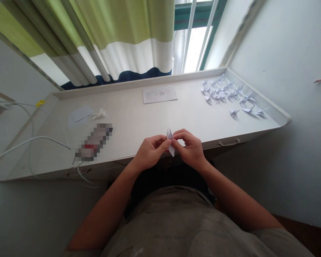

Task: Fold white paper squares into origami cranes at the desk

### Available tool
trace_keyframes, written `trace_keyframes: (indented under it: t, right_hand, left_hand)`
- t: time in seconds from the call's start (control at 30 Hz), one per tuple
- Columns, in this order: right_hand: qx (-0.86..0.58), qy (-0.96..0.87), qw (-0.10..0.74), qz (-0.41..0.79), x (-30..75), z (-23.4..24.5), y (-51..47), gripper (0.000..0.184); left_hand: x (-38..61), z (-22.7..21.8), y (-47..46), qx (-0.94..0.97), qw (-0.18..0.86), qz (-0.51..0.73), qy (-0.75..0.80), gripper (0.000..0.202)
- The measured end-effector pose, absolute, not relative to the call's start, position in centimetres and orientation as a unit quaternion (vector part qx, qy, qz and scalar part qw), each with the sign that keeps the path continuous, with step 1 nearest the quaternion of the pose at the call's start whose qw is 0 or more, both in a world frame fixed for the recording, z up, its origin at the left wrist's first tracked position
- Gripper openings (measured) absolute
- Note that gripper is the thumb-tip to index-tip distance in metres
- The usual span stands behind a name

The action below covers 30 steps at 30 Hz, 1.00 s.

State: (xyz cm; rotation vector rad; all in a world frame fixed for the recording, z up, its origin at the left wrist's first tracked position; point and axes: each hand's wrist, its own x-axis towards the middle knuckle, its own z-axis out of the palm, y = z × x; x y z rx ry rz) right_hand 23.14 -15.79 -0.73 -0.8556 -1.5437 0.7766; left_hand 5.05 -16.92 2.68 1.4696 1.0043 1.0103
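A small piece of folded white paper (171, 147) is held upright between my two hands at the front edge of the desk. It is diamond-shaped, with two narrow points sticking up and one point facing down. My left hand (153, 151) pinches its left side between thumb and fingers. From the right, my right hand (189, 148) grips the other side the same way, its thumb near the paper's middle. The fingers behind the paper are partly hidden. Several finished white paper cranes (226, 91) stand grouped at the desk's right end.
A printed sheet (160, 95) lies at the back of the white desk (128, 117). To the left are loose paper squares (81, 114), a crumpled white bit (99, 114) and a blurred-out phone-like object (94, 142) with a cable. White cables (29, 141) hang at the left edge.
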Motion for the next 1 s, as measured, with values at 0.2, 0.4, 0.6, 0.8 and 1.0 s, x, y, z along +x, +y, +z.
trace_keyframes:
  t: [0.2,0.4,0.6,0.8,1.0]
  right_hand:
    - [-0.358,-0.563,0.592,0.452,22.7,-1.1,-15.5,0.039]
    - [-0.344,-0.531,0.545,0.55,23.0,-0.8,-15.0,0.037]
    - [-0.368,-0.537,0.558,0.516,22.9,-0.6,-15.2,0.035]
    - [-0.378,-0.554,0.574,0.47,22.4,-1.5,-15.7,0.026]
    - [-0.372,-0.659,0.557,0.341,22.7,-1.0,-16.4,0.014]
  left_hand:
    - [5.0,2.6,-16.8,0.606,0.523,0.426,0.422,0.04]
    - [5.1,2.8,-16.7,0.607,0.545,0.414,0.404,0.041]
    - [5.4,2.6,-16.8,0.592,0.558,0.413,0.409,0.04]
    - [5.7,1.9,-16.2,0.561,0.563,0.443,0.416,0.041]
    - [5.8,1.6,-16.0,0.533,0.526,0.51,0.424,0.043]
